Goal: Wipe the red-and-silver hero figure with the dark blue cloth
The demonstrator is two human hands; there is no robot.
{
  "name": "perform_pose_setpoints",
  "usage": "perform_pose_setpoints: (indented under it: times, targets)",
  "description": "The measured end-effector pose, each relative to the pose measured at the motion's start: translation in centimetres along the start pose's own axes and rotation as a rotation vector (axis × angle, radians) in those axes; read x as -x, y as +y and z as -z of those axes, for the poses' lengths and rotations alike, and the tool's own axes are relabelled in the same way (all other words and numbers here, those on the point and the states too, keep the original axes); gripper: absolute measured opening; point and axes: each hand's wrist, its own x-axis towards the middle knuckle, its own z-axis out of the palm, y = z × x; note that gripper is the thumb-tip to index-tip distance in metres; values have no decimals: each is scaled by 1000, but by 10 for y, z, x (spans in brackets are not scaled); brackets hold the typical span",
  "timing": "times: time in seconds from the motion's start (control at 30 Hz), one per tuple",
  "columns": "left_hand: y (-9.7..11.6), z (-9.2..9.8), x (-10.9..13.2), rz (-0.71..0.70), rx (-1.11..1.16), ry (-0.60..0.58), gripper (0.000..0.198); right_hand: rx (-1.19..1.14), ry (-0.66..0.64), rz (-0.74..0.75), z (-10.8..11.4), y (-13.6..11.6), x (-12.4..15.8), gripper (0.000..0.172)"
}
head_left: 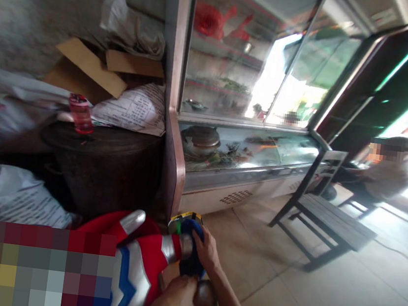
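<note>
A person in a red, silver and blue costume point(142, 259) is close in front of me, with one limb stretched to the right. At the silver cuffed end of that limb is a blue shoe-like item point(194, 231), with green and yellow-black parts beside it. My right hand point(208, 253) reaches in from the lower right, its fingers closed over the blue item. Below it, my left hand point(175, 296) is curled. What its fingers hold is hidden. Next to the left hand is a dark brown rounded shape point(206, 300) that I cannot identify.
A glass display fridge point(218, 189) stands ahead. Left of it, a dark drum point(108, 176) carries a red bottle point(81, 114) and printed sacks point(135, 107), with a cardboard box point(88, 67) behind. A wooden chair point(333, 218) and a seated person point(391, 171) are at right.
</note>
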Motion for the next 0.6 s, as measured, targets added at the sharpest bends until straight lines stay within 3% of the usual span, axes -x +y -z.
perform_pose_setpoints:
  times: [0.1,0.2,0.3,0.37,0.4,0.43,0.5,0.53,0.6]
  targets:
    - [8,19,15,-14,-15,22,80,-22,40,-14,3,0,0,49]
    - [11,58,37,-65,33,189,60,-85,42,-47,11,0,1,55]
    - [-2,106,57,-44,52,580,33,-165,38,-77,19,1,5,66]
    - [-21,131,62,27,-123,881,54,-194,51,-86,23,0,6,72]
    - [-33,140,61,103,-190,946,71,-195,57,-84,25,-2,6,73]
    - [-45,146,58,202,-213,944,87,-189,59,-78,28,-6,4,74]
    - [-68,151,50,398,-135,807,106,-161,57,-51,33,-17,-3,74]
    - [-77,151,45,445,-79,733,104,-141,56,-31,37,-25,-8,73]
    - [-89,150,40,450,-5,648,80,-100,71,20,45,-46,-19,70]
